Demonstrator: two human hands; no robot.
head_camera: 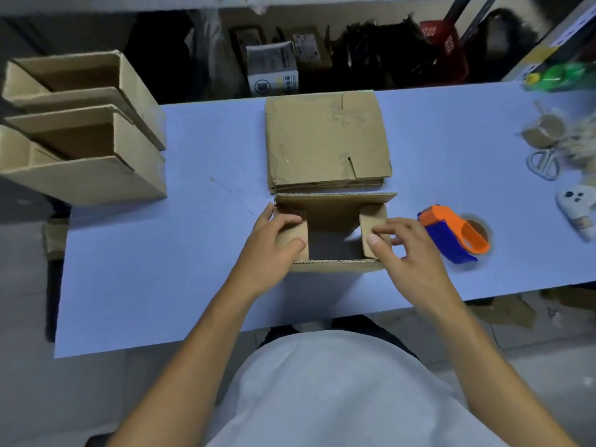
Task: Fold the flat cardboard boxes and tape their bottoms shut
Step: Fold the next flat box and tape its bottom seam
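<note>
At the centre of the frame, a person folds a cardboard box [332, 232] standing on a pale blue surface [161, 269]. The left hand [274, 250] holds the box's left flap [292, 235], thumb on top and fingers curled over its far edge, a grasping grip. The right hand [403, 250] pinches the right flap [374, 230] between thumb and forefinger. A stack of flat boxes [325, 140] lies just beyond. A tape dispenser [454, 233] rests right of the box; two folded boxes [87, 130] sit at upper left.
</note>
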